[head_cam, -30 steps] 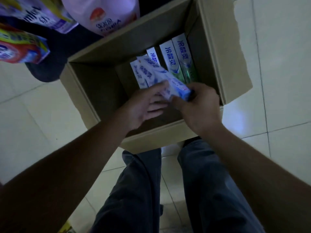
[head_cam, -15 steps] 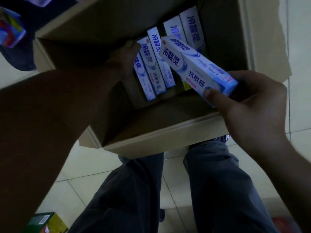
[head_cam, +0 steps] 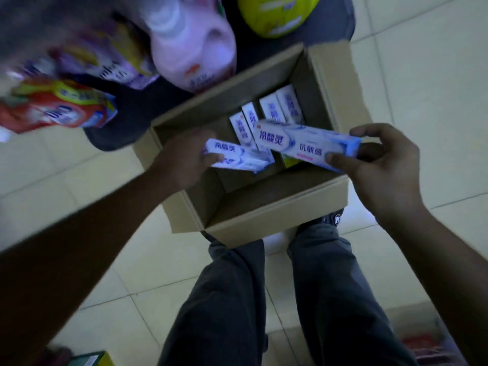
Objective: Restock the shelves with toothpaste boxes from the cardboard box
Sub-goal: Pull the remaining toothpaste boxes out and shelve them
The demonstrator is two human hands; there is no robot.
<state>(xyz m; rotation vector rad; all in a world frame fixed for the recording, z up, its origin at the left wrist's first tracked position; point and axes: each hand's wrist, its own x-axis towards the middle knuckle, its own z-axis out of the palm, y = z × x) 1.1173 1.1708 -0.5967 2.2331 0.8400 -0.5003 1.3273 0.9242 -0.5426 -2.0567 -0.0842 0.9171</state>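
Here, the right hand (head_cam: 383, 165) grips a toothpaste box (head_cam: 306, 145) printed "冷酸灵 抗敏感" above the cardboard box (head_cam: 264, 215). At nine o'clock of it, the left hand (head_cam: 184, 157) clasps a second toothpaste box (head_cam: 240, 158). More upright boxes (head_cam: 280, 108) stand inside toward twelve o'clock.

An open brown cardboard box (head_cam: 266, 207) sits on the tiled floor, flaps folded out. Four white-and-blue toothpaste boxes (head_cam: 287, 104) stand side by side against its far wall. Two more are lifted above the opening: a tilted box (head_cam: 239, 157) on the left, and a longer box (head_cam: 303, 145) lying nearly level on the right
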